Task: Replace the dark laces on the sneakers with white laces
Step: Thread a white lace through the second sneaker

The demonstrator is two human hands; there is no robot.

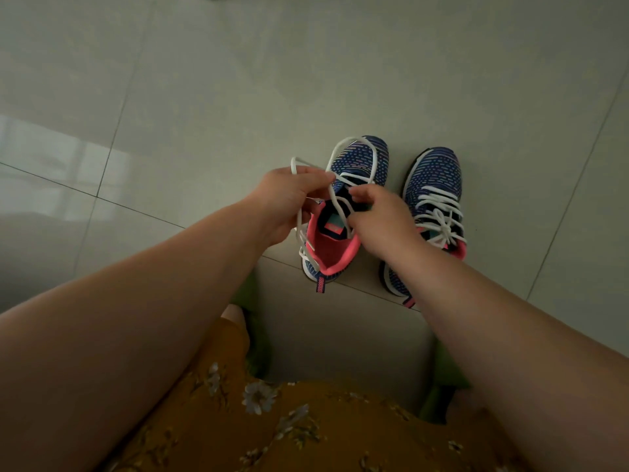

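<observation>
On the floor, the right blue knit sneaker is already laced white and tied. My left hand and right hand pinch the loose white lace over the left blue knit sneaker, only started.

In front of me the grey tiled floor carries two sneakers: left sneaker beside right sneaker.

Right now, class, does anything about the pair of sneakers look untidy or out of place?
Only the left sneaker: its white lace loops loose over the toe, unfinished, while both hands work it. The right sneaker is fully laced and tied.
</observation>
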